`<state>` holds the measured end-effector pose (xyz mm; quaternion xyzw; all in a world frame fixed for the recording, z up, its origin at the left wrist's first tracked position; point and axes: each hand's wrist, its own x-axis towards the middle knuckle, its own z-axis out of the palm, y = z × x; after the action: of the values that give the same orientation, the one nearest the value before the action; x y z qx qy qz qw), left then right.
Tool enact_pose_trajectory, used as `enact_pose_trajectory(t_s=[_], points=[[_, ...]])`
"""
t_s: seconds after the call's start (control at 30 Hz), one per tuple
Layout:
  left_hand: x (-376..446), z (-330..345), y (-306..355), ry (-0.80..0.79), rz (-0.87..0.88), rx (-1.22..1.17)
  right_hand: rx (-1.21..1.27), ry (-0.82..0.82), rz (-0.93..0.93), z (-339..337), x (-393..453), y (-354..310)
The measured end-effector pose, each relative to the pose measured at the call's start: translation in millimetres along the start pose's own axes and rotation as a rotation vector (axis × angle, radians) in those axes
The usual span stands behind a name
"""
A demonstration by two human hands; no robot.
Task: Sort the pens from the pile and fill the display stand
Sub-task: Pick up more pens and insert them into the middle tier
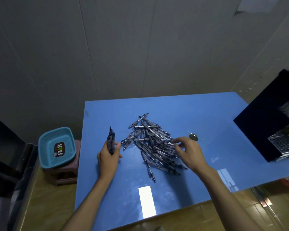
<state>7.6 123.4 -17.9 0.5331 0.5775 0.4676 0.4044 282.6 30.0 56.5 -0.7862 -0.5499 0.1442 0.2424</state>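
A pile of dark pens (150,142) lies in the middle of the blue table (198,114). My left hand (108,157) grips a bundle of several pens (111,139), held upright to the left of the pile. My right hand (188,150) reaches into the pile's right side, its fingertips pinching at a pen there. The black display stand (265,124) sits at the table's right edge, with perforated metal compartments (284,144) that hold some pens.
A turquoise plastic basket (57,147) rests on a brown stool (63,174) left of the table. A small dark round object (193,136) lies just beyond my right hand. Grey walls stand behind the table.
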Motion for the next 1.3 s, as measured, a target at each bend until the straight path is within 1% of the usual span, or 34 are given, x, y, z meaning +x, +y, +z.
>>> enact_pose_trajectory(t_s=[0.2,0.33,0.43,0.5,0.67,0.83,0.97,1.1,1.3], points=[[18,29,57,-0.303,-0.121,-0.179,0.031,0.073,0.054,-33,-3,1],[16,63,99,-0.518,-0.138,-0.285,0.035,0.153,0.095,-63,-7,14],[1,89,129,-0.621,-0.121,-0.323,0.046,0.207,0.118,-88,-15,27],[-10,106,143,-0.662,-0.117,-0.327,0.043,0.233,0.135,-101,-20,39],[-49,164,181,-0.793,-0.075,-0.291,0.052,0.306,0.172,-145,-40,89],[-100,233,204,-0.837,-0.104,-0.285,0.063,0.346,0.168,-193,-63,152],[-149,284,222,-0.808,-0.142,-0.302,0.065,0.351,0.164,-236,-82,208],[-194,331,236,-0.769,-0.126,-0.307,0.078,0.383,0.166,-277,-102,261],[-245,388,253,-0.722,-0.098,-0.290,0.069,0.362,0.130,-326,-116,321]])
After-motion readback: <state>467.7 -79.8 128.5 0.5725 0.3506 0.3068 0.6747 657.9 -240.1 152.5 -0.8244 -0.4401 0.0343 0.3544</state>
